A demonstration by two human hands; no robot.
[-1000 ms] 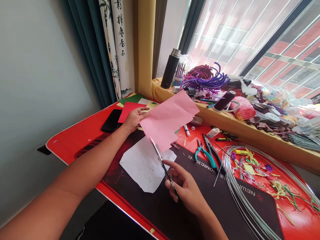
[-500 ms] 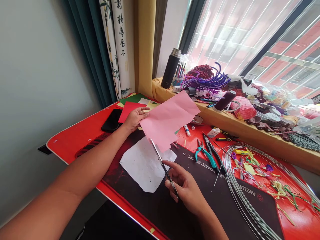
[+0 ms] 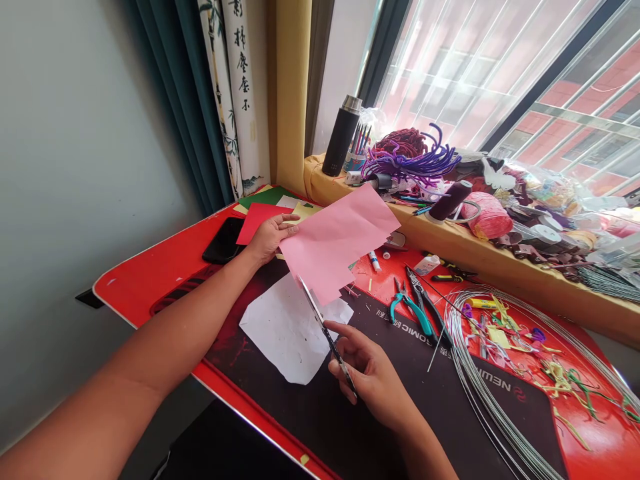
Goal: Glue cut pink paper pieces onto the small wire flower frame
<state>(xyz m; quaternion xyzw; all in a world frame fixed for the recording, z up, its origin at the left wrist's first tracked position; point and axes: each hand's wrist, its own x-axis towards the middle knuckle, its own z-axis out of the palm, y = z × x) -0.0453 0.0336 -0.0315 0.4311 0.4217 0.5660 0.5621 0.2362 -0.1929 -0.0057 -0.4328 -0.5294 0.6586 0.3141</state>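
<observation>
White sheet (image 3: 285, 333) partly hidden behind pink paper (image 3: 340, 230); red paper (image 3: 254, 220) partly behind left hand (image 3: 273, 239); wire coil (image 3: 483, 400) cut by bottom edge.

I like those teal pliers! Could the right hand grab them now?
Probably yes, but the right hand would likely have to put down the scissors first. The teal pliers lie near it, and I see nothing blocking the way.

Daylight enters through the barred window (image 3: 480, 73), whose panes look washed out, while the grey wall (image 3: 90, 120) stays dimmer. Soft glare marks the red tabletop (image 3: 600, 420); wide-angle distortion stretches the edges.
</observation>
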